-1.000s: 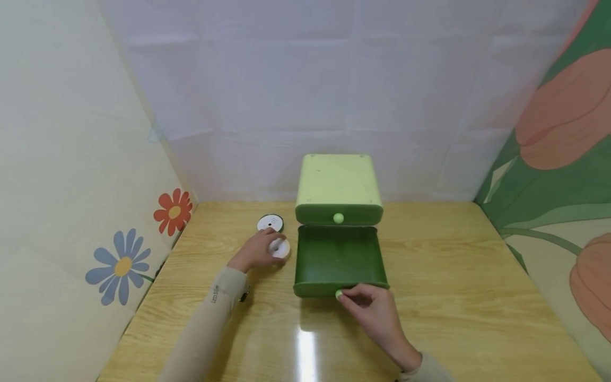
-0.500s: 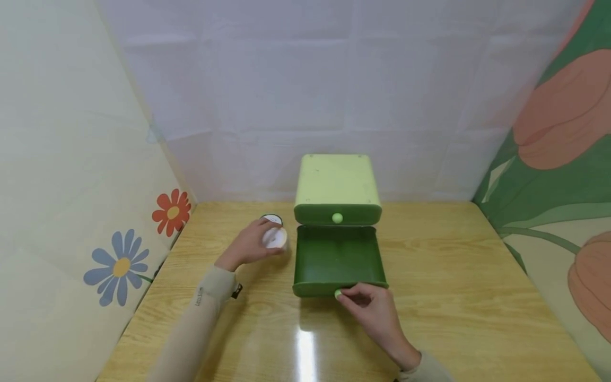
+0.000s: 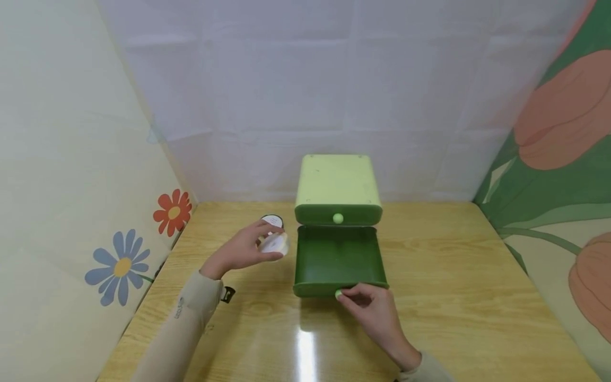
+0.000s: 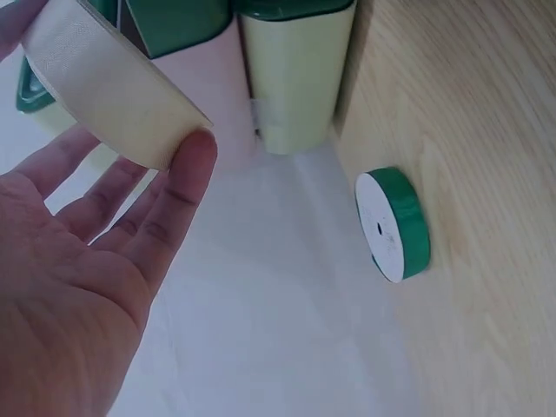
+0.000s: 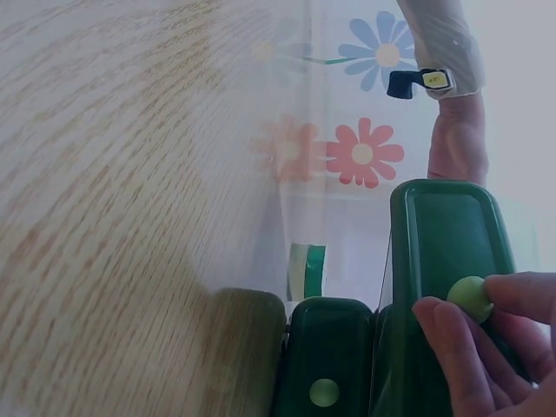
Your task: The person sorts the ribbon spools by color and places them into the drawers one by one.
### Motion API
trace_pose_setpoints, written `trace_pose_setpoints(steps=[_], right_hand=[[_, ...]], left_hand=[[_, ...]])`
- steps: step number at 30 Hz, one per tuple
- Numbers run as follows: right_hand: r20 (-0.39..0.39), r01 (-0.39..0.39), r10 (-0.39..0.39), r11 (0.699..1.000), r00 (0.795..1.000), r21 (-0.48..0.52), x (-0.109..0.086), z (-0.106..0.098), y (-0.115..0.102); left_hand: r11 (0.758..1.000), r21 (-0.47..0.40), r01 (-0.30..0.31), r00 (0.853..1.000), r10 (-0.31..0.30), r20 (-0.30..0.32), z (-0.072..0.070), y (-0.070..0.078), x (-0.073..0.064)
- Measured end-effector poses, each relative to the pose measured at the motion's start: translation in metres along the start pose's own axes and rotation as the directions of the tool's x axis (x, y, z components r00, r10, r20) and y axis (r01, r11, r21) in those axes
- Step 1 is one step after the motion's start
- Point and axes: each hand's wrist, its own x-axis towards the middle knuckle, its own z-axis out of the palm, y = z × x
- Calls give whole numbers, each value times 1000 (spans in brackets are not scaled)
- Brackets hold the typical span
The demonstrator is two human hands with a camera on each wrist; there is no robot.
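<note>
My left hand [image 3: 234, 252] holds a roll of cream ribbon [image 3: 274, 244] between thumb and fingers, left of the open drawer. In the left wrist view the cream ribbon roll [image 4: 113, 87] is tilted, a fingertip at its edge, clear of the table. Behind that hand a roll of green ribbon [image 3: 273, 219], partly hidden, rests on the table; its white label faces up. My right hand [image 3: 379, 318] pinches the round light-green knob [image 5: 470, 299] of the dark-green lower drawer [image 3: 310, 290], which is pulled out with nothing inside.
The light-green cabinet [image 3: 338, 178] stands at the back of the wooden table [image 3: 439, 276]; its upper drawer front [image 3: 315, 214] is flush. A white sheet [image 3: 267, 95] hangs behind. Flower-patterned panels flank both sides.
My left hand has picked the cream ribbon roll up off the table and tilted it, the wrist shifting left. My right hand and the drawer have stayed in place.
</note>
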Motion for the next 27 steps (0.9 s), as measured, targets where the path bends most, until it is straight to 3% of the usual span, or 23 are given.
trace_pose_setpoints(steps=[12, 19, 27], right_hand=[[-5, -3, 3, 1000, 1000, 1, 1, 3, -2], [-16, -5, 5, 1000, 1000, -11, 1, 2, -1], [-18, 18, -18, 1000, 1000, -7, 2, 2, 0]], left_hand=[[995, 14, -101, 995, 101, 21, -3, 31, -2], [990, 13, -140, 989, 139, 57, 4, 48, 4], [975, 36, -221, 975, 220, 45, 16, 63, 17]])
